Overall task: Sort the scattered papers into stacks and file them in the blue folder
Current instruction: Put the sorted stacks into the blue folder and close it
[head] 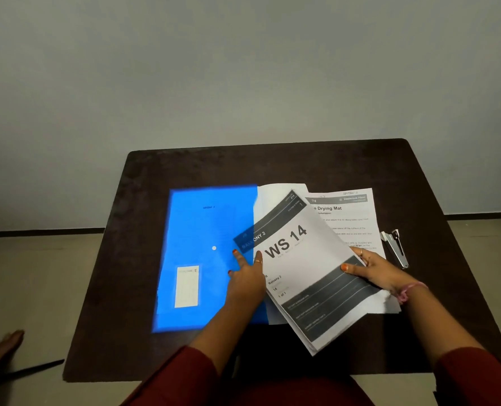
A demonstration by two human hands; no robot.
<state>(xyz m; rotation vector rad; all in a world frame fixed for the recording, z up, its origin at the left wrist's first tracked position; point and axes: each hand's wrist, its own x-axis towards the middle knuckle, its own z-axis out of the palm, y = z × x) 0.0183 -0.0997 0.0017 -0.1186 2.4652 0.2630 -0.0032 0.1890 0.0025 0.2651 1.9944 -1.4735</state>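
Note:
A bright blue translucent folder (202, 253) lies flat on the left half of the dark table, with a white snap button and a pale label. A stack of papers headed "WS 14" (307, 268) lies tilted, its upper left corner slid under the folder's blue flap. My left hand (247, 276) rests on the folder's right edge, fingers spread and touching the flap. My right hand (372, 271) grips the stack's right edge, thumb on top. A "Drying Mat" sheet (348, 218) lies under the stack on the right.
A silver stapler (395, 247) lies at the right of the papers. The dark brown table (316, 162) stands against a plain wall. A bare foot (0, 350) shows on the floor at lower left.

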